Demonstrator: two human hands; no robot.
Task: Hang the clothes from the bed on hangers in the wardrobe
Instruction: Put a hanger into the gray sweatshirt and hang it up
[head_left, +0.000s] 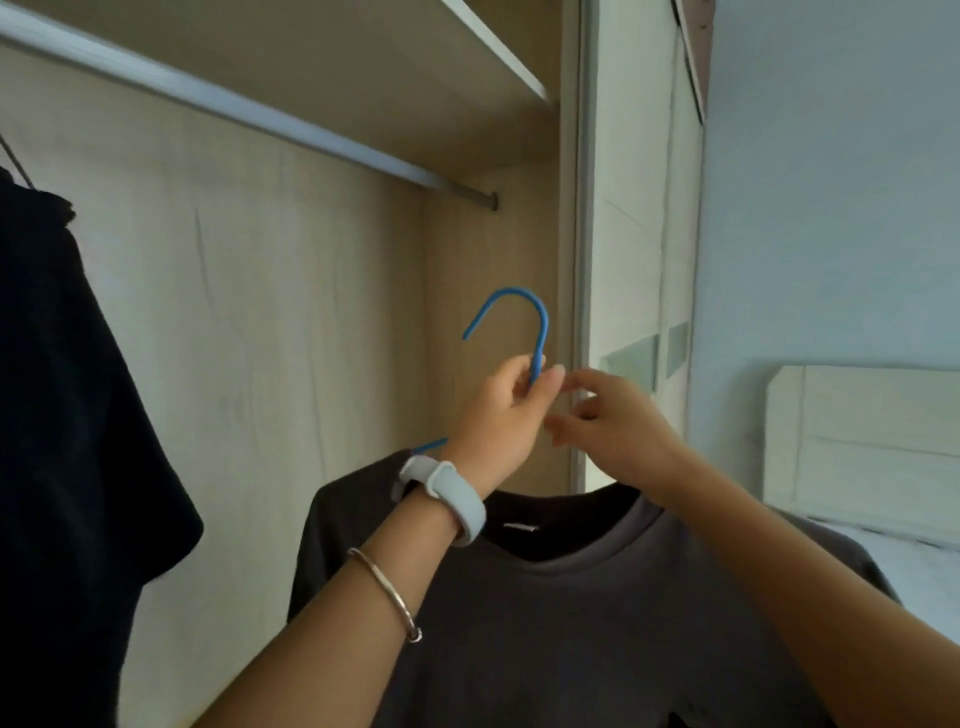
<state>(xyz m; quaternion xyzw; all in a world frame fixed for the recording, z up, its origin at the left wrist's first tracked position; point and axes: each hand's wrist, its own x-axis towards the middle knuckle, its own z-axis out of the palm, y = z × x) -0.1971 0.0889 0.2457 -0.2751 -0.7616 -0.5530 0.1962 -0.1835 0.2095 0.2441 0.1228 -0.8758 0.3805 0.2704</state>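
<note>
Your left hand is closed around the neck of a thin blue plastic-coated hanger, whose smooth curved hook rises just above your fingers. Your right hand sits just beside it with its fingers loosely spread, blurred; whether they touch the hanger is unclear. Below both hands hangs a dark grey, soft cotton T-shirt with a ribbed round collar, its lower part cut off by the frame. Above your hands runs the wardrobe's pale metal rail. A black garment hangs far left of your left hand, partly cropped.
</note>
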